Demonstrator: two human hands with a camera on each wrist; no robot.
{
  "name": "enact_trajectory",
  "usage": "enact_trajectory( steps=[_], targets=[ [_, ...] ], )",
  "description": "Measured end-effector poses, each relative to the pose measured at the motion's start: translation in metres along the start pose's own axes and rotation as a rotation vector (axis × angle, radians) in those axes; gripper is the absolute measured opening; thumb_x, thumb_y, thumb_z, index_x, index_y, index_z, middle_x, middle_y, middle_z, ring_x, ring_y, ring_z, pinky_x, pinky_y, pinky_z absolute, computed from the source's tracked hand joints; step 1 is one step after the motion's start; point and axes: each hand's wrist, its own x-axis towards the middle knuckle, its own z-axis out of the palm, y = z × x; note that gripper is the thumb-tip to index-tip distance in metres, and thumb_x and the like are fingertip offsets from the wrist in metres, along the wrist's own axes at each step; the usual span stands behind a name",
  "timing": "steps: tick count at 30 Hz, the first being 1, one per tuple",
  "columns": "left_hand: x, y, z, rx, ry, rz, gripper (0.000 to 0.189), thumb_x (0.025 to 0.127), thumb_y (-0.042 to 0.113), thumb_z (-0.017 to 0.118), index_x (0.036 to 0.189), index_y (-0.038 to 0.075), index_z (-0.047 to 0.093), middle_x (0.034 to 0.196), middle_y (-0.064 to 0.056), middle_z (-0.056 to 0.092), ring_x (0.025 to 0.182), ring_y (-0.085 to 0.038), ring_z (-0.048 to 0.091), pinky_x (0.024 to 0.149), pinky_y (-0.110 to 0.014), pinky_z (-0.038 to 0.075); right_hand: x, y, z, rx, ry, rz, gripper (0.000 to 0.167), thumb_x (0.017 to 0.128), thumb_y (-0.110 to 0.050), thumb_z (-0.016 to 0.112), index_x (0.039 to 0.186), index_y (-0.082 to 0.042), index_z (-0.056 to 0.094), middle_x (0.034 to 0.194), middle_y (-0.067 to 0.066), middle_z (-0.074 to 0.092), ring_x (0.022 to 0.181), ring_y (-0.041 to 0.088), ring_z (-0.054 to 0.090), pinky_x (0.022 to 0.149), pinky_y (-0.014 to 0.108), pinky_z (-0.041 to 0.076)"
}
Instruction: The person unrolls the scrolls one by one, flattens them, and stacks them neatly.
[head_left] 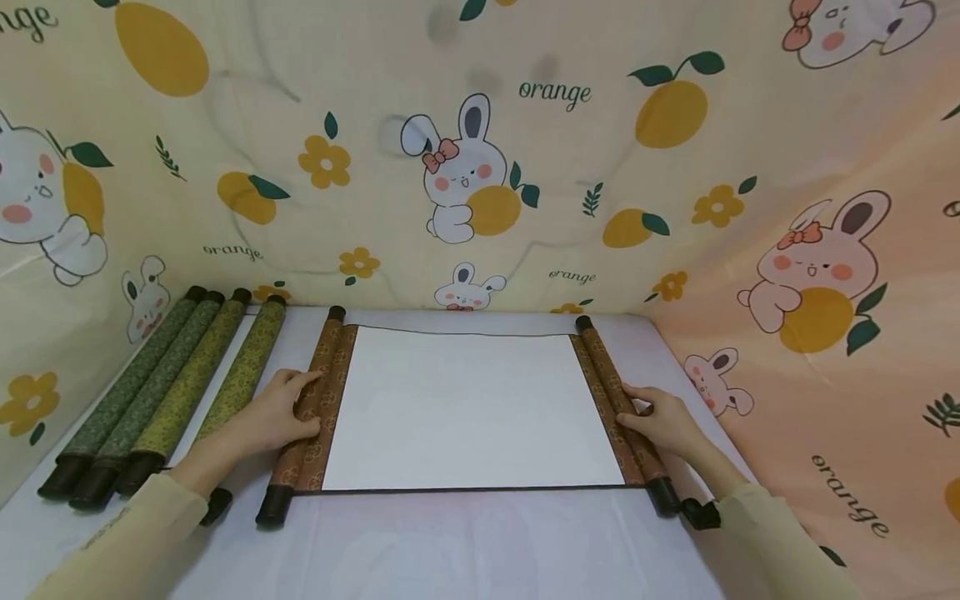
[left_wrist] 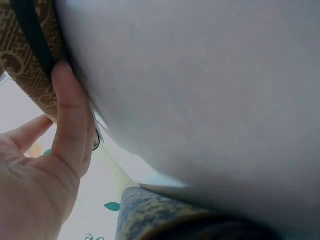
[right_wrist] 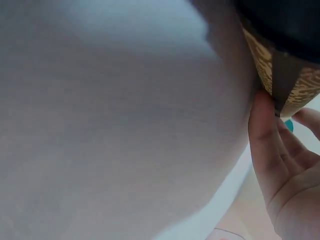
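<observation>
Cream backdrop (head_left: 570,158): printed with rabbits, yellow fruit, flowers and the word "orange"; stands behind the work and runs along both sides, with a peach tint on the right.
White surface (head_left: 465,554): carries everything, slightly creased at the front.
Scroll (head_left: 472,408): lies in the middle of the surface, spread flat between its 2 rollers, its white sheet bare, brown patterned strips down both sides and a thin dark line along the near edge.
Green rolls: 4, left of the scroll; 2 dark green (head_left: 135,379) and 1 olive (head_left: 195,379) lie side by side, while another olive roll (head_left: 247,375) lies apart, nearer the scroll, partly hidden by the left forearm.
Brown rollers: left roller (head_left: 308,407) and right roller (head_left: 611,383), at opposite ends of the sheet.
Left hand (head_left: 273,412): grasps the left roller, thumb nearer the body, fingers farther up.
Right hand (head_left: 666,421): grasps the right roller between thumb and fingers.
Black knobs: cap both rollers, near ends (head_left: 274,506) plainly visible.
Dark object (head_left: 701,514): beside the right roller's near knob; cannot tell what it is.
</observation>
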Motion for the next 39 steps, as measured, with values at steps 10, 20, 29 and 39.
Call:
enact_trajectory(
  steps=[10, 20, 29, 39],
  targets=[
    [0.013, 0.001, -0.005, 0.028, 0.054, -0.009, 0.080, 0.084, 0.019, 0.075, 0.152, -0.010, 0.042, 0.142, -0.045, 0.037, 0.120, -0.061, 0.051, 0.085, -0.064, 0.053, 0.017, -0.002, -0.003, 0.041, -0.005, -0.005, 0.062, 0.095, -0.021, 0.077, 0.147, 0.003, 0.055, 0.139, 0.033, 0.058, 0.091, 0.030, 0.072, 0.064, 0.030, 0.054],
    [0.030, 0.000, -0.008, 0.065, 0.067, -0.009, 0.079, 0.084, 0.019, 0.074, 0.151, -0.010, 0.044, 0.142, -0.045, 0.039, 0.123, -0.062, 0.049, 0.090, -0.067, 0.051, 0.037, 0.008, 0.002, 0.047, -0.021, 0.012, 0.063, 0.095, -0.023, 0.077, 0.148, 0.002, 0.054, 0.141, 0.034, 0.056, 0.088, 0.029, 0.073, 0.065, 0.033, 0.054],
    [0.030, -0.003, -0.007, 0.076, 0.057, 0.007, 0.076, 0.090, 0.020, 0.075, 0.151, -0.011, 0.043, 0.141, -0.046, 0.039, 0.123, -0.061, 0.050, 0.092, -0.067, 0.049, 0.039, 0.004, 0.000, 0.050, -0.064, 0.035, 0.067, 0.097, -0.028, 0.075, 0.152, 0.003, 0.049, 0.145, 0.036, 0.052, 0.091, 0.029, 0.071, 0.065, 0.033, 0.053],
    [0.028, -0.006, -0.006, 0.077, 0.048, 0.044, 0.072, 0.097, 0.023, 0.071, 0.151, -0.013, 0.041, 0.139, -0.047, 0.040, 0.124, -0.061, 0.048, 0.098, -0.068, 0.046, 0.039, 0.005, 0.000, 0.043, -0.091, 0.063, 0.072, 0.097, -0.031, 0.075, 0.155, -0.001, 0.046, 0.147, 0.035, 0.049, 0.095, 0.029, 0.067, 0.069, 0.034, 0.052]
  ],
)
